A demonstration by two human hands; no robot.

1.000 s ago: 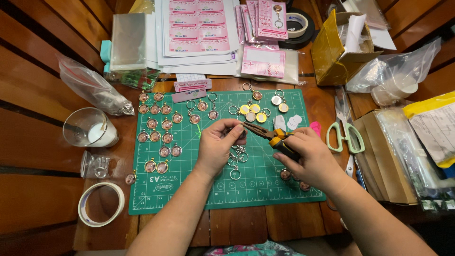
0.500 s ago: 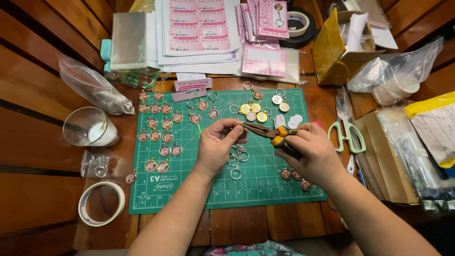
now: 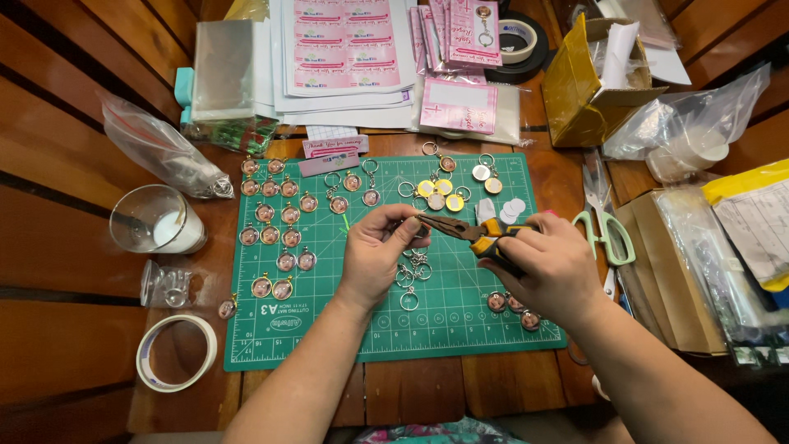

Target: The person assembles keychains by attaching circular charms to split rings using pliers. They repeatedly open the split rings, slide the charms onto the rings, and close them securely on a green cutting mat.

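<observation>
My right hand (image 3: 549, 265) grips orange-and-black pliers (image 3: 470, 231) whose jaws point left, over a green cutting mat (image 3: 329, 329). The jaw tips meet my left hand (image 3: 380, 249), which pinches a small metal piece at its fingertips; the piece is too small to make out. Under both hands lies a heap of loose key rings (image 3: 412, 271). Round pendant charms (image 3: 279, 235) lie in rows on the mat's left part. Gold and silver discs (image 3: 444, 192) sit at the mat's top, and three finished charms (image 3: 511, 306) lie near my right wrist.
Green-handled scissors (image 3: 606, 233) lie right of the mat. A clear cup (image 3: 156, 219), a plastic bag (image 3: 160, 154) and a tape roll (image 3: 176, 353) sit at the left. Printed sheets (image 3: 345, 49), pink cards (image 3: 459, 105), a yellow box (image 3: 579, 82) and packets (image 3: 723, 247) crowd the back and right.
Both hands stay over the mat's middle with the pliers against the left fingertips; they have shifted only slightly.
</observation>
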